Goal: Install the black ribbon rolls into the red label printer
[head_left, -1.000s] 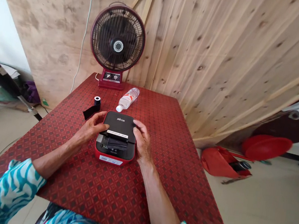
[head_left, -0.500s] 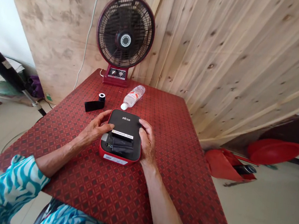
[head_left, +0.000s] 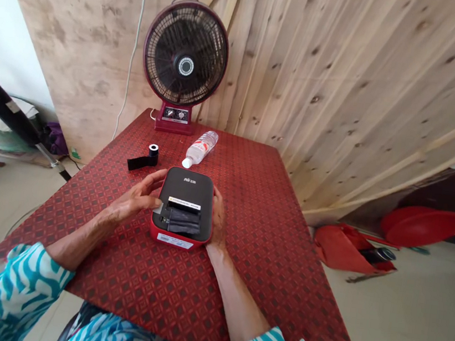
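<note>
A small label printer [head_left: 187, 190], black on top with a red body, sits in front of me on the table, a dark strip [head_left: 184, 222] coming from its slot. Along its left side lies my left hand [head_left: 135, 198], fingers stretched and apart, thumb tip at the printer's edge. My right hand [head_left: 218, 219] is curled against the right side, its fingers partly hidden by the printer. Beyond the left hand stands a black roll [head_left: 153, 153] with a white core, its loose end [head_left: 138, 163] trailing left. A clear bottle [head_left: 202, 147] with a white cap lies behind the printer.
The table [head_left: 249, 196] has a red patterned cover. At its back stands a dark red fan [head_left: 185, 64] before a wooden wall [head_left: 329, 66]. On the right are a red bag [head_left: 335, 246] and a red basin [head_left: 421, 224]; a black pole [head_left: 5, 102] stands left.
My right thumb has slid off the printer's top to its side. The left thumb has drawn back to the left edge. The view has shifted slightly.
</note>
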